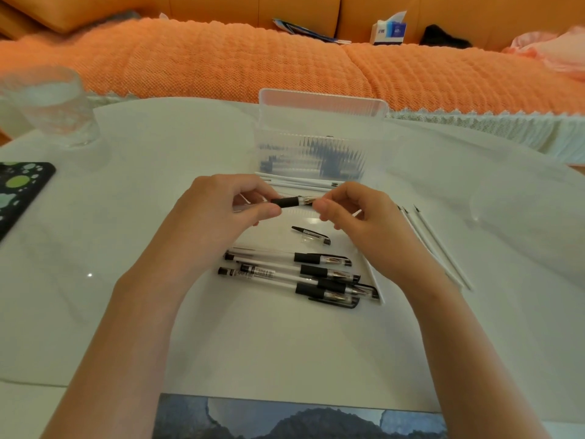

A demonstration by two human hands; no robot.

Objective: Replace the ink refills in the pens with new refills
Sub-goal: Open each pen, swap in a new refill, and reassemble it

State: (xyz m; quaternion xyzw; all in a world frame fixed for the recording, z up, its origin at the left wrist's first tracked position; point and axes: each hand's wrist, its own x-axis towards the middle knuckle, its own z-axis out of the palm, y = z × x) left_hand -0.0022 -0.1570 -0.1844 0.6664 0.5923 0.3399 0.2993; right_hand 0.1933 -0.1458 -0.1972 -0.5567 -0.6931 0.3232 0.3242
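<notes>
1. Spanning the view, the white table [158,217] carries everything.
2. A clear ribbed box [311,153] stands open near its far edge.
3. The left hand [221,210] and right hand [357,217] each pinch one pen [289,201], held above the table's middle.
4. More pens [294,274] lie clustered nearer, with white refills [443,248] to their right.
5. A loose cap [311,235] lies just beyond the cluster.

Four pens [313,271] are counted piled on the desk [221,343], and a fifth pen [289,201] is held; one loose cap [311,236], three white refills [438,247] at the right and one clear box [316,147] are seen.
</notes>
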